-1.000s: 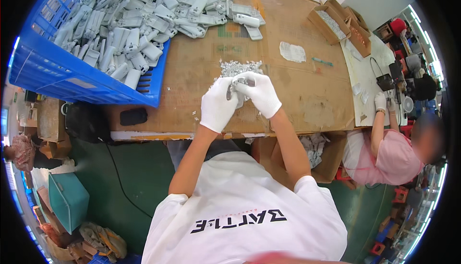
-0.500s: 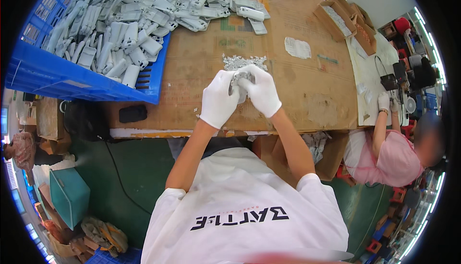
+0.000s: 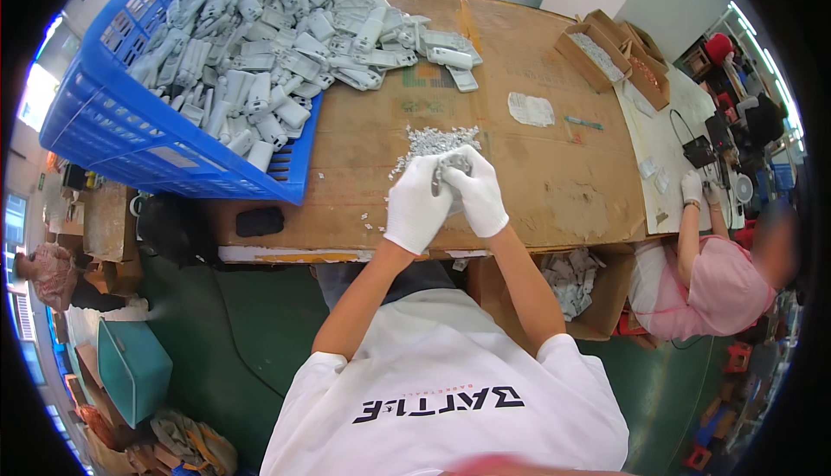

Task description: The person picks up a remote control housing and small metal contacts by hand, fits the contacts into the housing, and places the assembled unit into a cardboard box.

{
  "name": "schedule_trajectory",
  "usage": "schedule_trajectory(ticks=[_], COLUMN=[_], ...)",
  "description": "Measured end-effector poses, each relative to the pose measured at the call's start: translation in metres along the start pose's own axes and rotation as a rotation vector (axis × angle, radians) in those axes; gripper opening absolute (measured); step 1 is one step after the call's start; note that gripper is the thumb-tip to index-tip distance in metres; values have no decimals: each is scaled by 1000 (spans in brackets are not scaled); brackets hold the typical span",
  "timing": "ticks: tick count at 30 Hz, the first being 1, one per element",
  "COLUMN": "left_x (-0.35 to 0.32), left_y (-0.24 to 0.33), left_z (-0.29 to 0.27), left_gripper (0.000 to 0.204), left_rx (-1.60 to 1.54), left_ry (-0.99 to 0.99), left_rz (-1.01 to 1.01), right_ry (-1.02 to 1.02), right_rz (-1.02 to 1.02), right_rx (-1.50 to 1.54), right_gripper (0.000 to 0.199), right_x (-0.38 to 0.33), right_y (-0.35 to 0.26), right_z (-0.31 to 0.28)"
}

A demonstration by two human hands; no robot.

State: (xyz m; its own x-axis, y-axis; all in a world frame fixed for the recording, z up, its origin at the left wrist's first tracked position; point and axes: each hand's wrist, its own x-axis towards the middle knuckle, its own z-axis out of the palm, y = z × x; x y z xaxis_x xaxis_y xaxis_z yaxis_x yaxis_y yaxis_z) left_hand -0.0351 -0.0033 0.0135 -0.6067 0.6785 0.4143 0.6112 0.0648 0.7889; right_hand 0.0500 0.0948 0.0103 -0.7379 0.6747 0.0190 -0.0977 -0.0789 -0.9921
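Both of my hands wear white gloves and meet above the near part of the cardboard-covered table [image 3: 571,182]. My left hand [image 3: 417,203] and my right hand [image 3: 479,195] are closed together around a small grey-white plastic casing [image 3: 452,164]; the fingers cover most of it. Just beyond them lies a heap of tiny whitish parts [image 3: 433,140], with a few bits scattered to its left. Farther left, a large pile of similar white plastic casings [image 3: 290,65] spills out of a tipped blue crate [image 3: 164,147] onto the table.
A black case [image 3: 260,221] lies near the front edge at left. Paper [image 3: 531,109] and a pen [image 3: 584,122] rest right of the heap. Small-part cartons [image 3: 593,56] stand far right. A carton of pale pieces [image 3: 606,303] sits below the edge. A co-worker in pink [image 3: 710,286] works at right.
The view has tilted, so the table and crate appear slightly lower. My hands remain together on the casing, and more of the tiny parts beyond them shows.
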Motion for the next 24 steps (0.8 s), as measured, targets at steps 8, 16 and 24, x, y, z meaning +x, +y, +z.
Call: schedule_trajectory(ticks=[8, 16, 24], left_x=[-4, 13, 23], left_y=[8, 11, 14], left_z=[12, 13, 28], left_gripper=[25, 31, 33], left_rx=[-79, -77, -133], left_ry=[-2, -16, -107], left_rz=[69, 33, 64], right_ry=[78, 23, 112], right_rz=[-45, -107, -84], right_rx=[36, 154, 83], right_gripper=[6, 45, 40], right_x=[-5, -10, -19], right_y=[10, -6, -3], right_z=[-11, -22, -42])
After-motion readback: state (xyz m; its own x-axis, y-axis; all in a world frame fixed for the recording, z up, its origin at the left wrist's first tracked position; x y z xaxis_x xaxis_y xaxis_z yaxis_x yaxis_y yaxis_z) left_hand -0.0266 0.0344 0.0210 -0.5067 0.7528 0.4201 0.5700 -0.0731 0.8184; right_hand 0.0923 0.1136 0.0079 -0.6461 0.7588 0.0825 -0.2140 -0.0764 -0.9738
